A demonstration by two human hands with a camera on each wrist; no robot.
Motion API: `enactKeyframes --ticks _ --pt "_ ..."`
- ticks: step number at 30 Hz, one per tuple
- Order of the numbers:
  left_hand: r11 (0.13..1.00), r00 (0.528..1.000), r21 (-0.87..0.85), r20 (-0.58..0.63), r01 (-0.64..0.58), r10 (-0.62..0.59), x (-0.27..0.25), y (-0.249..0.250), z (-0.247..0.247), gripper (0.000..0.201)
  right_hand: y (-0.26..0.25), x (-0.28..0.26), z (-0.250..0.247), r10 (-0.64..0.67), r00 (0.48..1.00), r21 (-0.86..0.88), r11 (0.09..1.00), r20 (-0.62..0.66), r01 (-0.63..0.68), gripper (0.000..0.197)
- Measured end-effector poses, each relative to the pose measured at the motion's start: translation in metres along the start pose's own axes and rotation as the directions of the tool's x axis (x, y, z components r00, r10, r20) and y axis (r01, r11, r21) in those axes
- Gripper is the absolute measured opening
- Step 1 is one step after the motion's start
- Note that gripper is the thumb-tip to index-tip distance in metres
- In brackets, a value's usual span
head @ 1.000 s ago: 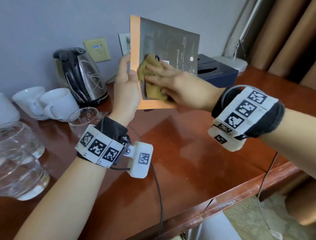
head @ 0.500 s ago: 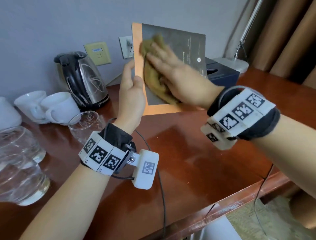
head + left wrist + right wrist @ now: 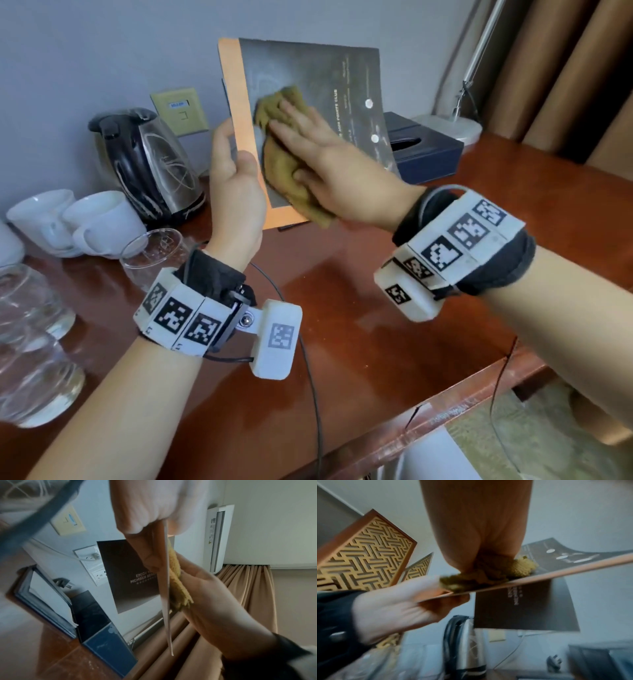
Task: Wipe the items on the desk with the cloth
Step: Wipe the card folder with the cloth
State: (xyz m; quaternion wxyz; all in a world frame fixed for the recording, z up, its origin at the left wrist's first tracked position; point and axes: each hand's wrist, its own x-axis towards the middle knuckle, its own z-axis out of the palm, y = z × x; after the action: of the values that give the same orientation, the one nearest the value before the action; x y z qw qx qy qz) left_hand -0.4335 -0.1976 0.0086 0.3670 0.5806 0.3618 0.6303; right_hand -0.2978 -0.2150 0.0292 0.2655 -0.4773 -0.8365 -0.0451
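A dark card (image 3: 342, 85) with an orange border stands upright above the desk (image 3: 376, 325). My left hand (image 3: 234, 150) grips its left edge, thumb in front and fingers behind. My right hand (image 3: 291, 137) lies flat on the card's face, its straight fingers pressing a mustard-yellow cloth (image 3: 281, 161) against it. The cloth covers the card's lower left part and bunches under the palm. In the left wrist view the card (image 3: 166, 601) shows edge-on with the cloth (image 3: 178, 588) against its side. In the right wrist view the cloth (image 3: 523, 566) sits under my palm on the card (image 3: 573, 557).
A steel kettle (image 3: 147, 164) stands at the back left, with two white cups (image 3: 99, 219) and a small glass (image 3: 154, 253) in front of it. Larger glasses (image 3: 30, 359) stand at the far left. A blue tissue box (image 3: 424, 154) and a lamp base (image 3: 448, 126) sit behind the card.
My right hand swept the cloth from the card's lower left up to its top, then came back to the middle. My left hand kept its grip and raised the card slightly.
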Motion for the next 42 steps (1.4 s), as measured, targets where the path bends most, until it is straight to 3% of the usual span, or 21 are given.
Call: enactKeyframes --ticks 2,4,6,8,11,13,15,17,20,22,24,26,28,30,31,33,36,38,40,42 --pt "1.0 1.0 0.006 -0.002 0.0 0.0 -0.002 0.001 0.001 0.037 0.015 0.012 -0.019 0.197 0.974 -0.045 0.978 -0.113 -0.204 0.067" --pt "1.0 1.0 0.006 -0.004 -0.015 0.015 -0.003 0.003 0.0 0.039 0.033 0.016 -0.037 0.418 0.889 -0.004 0.905 -0.188 -0.426 0.066" --pt "1.0 1.0 0.012 -0.004 -0.013 0.013 -0.004 0.004 0.001 0.044 0.039 0.009 -0.04 0.543 0.825 0.035 0.838 -0.157 -0.545 0.064" --pt "1.0 1.0 0.01 -0.01 -0.012 0.012 -0.004 0.002 0.002 0.045 0.029 -0.003 -0.028 0.573 0.817 -0.015 0.818 -0.073 -0.575 0.064" --pt "1.0 1.0 0.023 -0.025 -0.014 0.014 -0.003 -0.003 0.002 0.042 -0.002 -0.021 -0.004 0.448 0.891 -0.057 0.894 0.068 -0.445 0.067" --pt "1.0 1.0 0.024 -0.025 -0.014 0.014 -0.002 -0.004 0.002 0.039 -0.014 -0.021 -0.003 0.324 0.944 -0.037 0.946 0.061 -0.322 0.067" --pt "1.0 1.0 0.007 -0.011 -0.019 0.019 -0.003 -0.003 0.001 0.038 -0.009 -0.009 -0.013 0.299 0.954 -0.047 0.953 0.017 -0.298 0.065" --pt "1.0 1.0 -0.003 0.001 -0.02 0.02 -0.005 -0.002 0.001 0.038 0.01 0.007 -0.028 0.397 0.915 -0.041 0.915 -0.066 -0.4 0.065" --pt "0.999 0.999 0.002 -0.011 -0.039 0.039 -0.007 -0.001 0.001 0.038 0.036 0.012 -0.039 0.595 0.792 0.031 0.802 -0.137 -0.597 0.064" --pt "0.999 0.999 -0.008 -0.017 -0.046 0.046 -0.007 -0.001 0.001 0.038 0.034 0.0 -0.03 0.618 0.779 -0.011 0.783 -0.101 -0.622 0.064" --pt "0.999 0.999 -0.015 -0.018 -0.043 0.043 -0.006 -0.006 0.001 0.038 0.013 -0.015 -0.014 0.563 0.826 -0.072 0.824 -0.017 -0.563 0.068" --pt "0.999 0.999 -0.008 -0.029 -0.041 0.041 -0.005 -0.009 0.001 0.039 -0.013 -0.027 0.004 0.423 0.904 -0.087 0.905 0.067 -0.417 0.07" --pt "0.998 0.998 -0.037 -0.04 -0.052 0.051 -0.005 -0.008 0.001 0.039 -0.033 -0.032 0.016 0.22 0.973 -0.041 0.975 0.064 -0.218 0.064" --pt "0.996 0.997 -0.07 -0.053 -0.06 0.056 -0.004 -0.007 0.001 0.037 -0.037 -0.032 0.02 0.067 0.998 0.001 0.998 0.005 -0.067 0.058" --pt "0.996 0.996 -0.064 -0.063 -0.066 0.062 -0.004 -0.006 0.001 0.038 -0.032 -0.03 0.018 0.072 0.997 -0.008 0.997 -0.022 -0.072 0.056" --pt "0.995 0.993 -0.056 -0.089 -0.083 0.078 -0.002 -0.006 0.001 0.042 -0.014 -0.027 0.008 0.258 0.964 -0.031 0.965 -0.056 -0.26 0.058" --pt "0.995 0.99 -0.03 -0.108 -0.098 0.094 -0.005 -0.006 0.003 0.042 0.014 -0.026 -0.007 0.565 0.82 0.031 0.825 -0.088 -0.565 0.061" --pt "0.995 0.989 -0.024 -0.108 -0.099 0.096 -0.006 -0.005 0.005 0.041 0.019 -0.028 -0.007 0.602 0.797 0.028 0.799 -0.056 -0.601 0.061" --pt "0.996 0.989 -0.011 -0.118 -0.093 0.091 -0.005 -0.007 0.006 0.041 0.008 -0.034 0.001 0.468 0.884 -0.024 0.883 -0.016 -0.468 0.063" --pt "0.997 0.987 -0.013 -0.141 -0.081 0.079 -0.002 -0.01 0.004 0.04 -0.009 -0.04 0.012 0.155 0.986 -0.013 0.988 0.055 -0.154 0.065"
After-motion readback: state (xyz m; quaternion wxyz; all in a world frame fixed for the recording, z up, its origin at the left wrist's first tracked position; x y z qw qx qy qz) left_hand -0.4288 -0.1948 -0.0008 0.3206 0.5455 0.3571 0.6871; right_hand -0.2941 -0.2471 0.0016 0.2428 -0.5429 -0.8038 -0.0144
